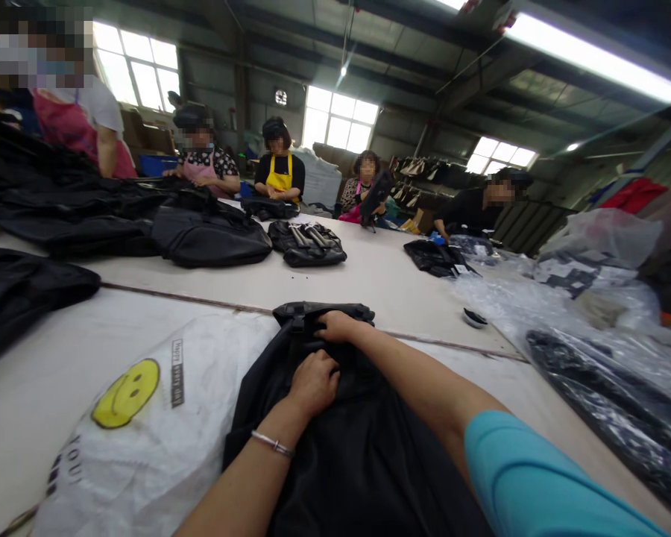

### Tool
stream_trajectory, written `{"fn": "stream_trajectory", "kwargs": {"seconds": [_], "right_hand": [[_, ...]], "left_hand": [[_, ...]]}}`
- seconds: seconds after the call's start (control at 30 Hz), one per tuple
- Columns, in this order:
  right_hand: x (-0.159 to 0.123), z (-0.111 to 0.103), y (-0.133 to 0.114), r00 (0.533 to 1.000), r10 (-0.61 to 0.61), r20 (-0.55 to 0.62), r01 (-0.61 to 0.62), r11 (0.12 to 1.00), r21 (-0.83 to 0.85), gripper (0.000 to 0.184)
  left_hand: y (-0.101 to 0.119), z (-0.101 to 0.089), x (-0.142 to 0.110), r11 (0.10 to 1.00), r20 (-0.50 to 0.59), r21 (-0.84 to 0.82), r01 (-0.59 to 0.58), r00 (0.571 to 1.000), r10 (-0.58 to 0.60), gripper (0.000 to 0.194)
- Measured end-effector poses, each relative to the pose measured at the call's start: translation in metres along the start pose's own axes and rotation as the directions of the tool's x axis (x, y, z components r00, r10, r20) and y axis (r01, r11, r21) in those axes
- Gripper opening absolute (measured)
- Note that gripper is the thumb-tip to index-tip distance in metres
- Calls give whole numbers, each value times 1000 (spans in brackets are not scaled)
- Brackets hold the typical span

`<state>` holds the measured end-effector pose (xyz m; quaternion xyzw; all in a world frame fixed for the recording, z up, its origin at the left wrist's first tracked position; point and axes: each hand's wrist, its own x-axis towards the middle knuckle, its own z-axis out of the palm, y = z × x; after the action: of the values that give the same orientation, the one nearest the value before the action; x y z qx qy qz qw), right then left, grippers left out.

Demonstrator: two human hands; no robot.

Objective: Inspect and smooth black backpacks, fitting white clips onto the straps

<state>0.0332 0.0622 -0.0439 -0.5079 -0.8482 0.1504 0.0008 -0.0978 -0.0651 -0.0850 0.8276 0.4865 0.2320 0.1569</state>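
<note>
A large black bag [363,455] of smooth, leather-like material lies in front of me, its top end pointing away across the table. My left hand [314,382], with a silver bangle at the wrist, is closed on the bag's upper face, fingers curled into the material. Just beyond it, my right hand [337,327] grips the bag near its top flap; some of its fingertips are hidden in the folds. A dark strap with a buckle [298,321] shows at the top left of the bag.
A white plastic bag [195,418] with a yellow smiley lies at left. Black bags [212,235] are heaped at far left; another [313,245] sits ahead. Plastic-wrapped goods [609,388] line the right side. A small round dish [474,318] rests near them. Several people work around the table.
</note>
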Motion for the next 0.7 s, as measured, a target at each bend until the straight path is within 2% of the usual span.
{"fn": "stream_trajectory", "kwargs": {"seconds": [0.17, 0.4, 0.53, 0.7], "right_hand": [[7, -16, 1, 991, 26, 135, -28, 999, 18, 30], [6, -31, 7, 978, -7, 207, -17, 994, 112, 22], [5, -34, 7, 976, -10, 216, -32, 982, 187, 31], [6, -35, 3, 951, 14, 310, -84, 973, 213, 48]], "left_hand": [[1, -2, -1, 1000, 8, -10, 12, 1000, -12, 22], [3, -5, -1, 1000, 11, -15, 9, 1000, -9, 23], [4, -6, -1, 1000, 19, -15, 11, 1000, -10, 22], [4, -4, 0, 1000, 11, -17, 1, 1000, -1, 22]]}}
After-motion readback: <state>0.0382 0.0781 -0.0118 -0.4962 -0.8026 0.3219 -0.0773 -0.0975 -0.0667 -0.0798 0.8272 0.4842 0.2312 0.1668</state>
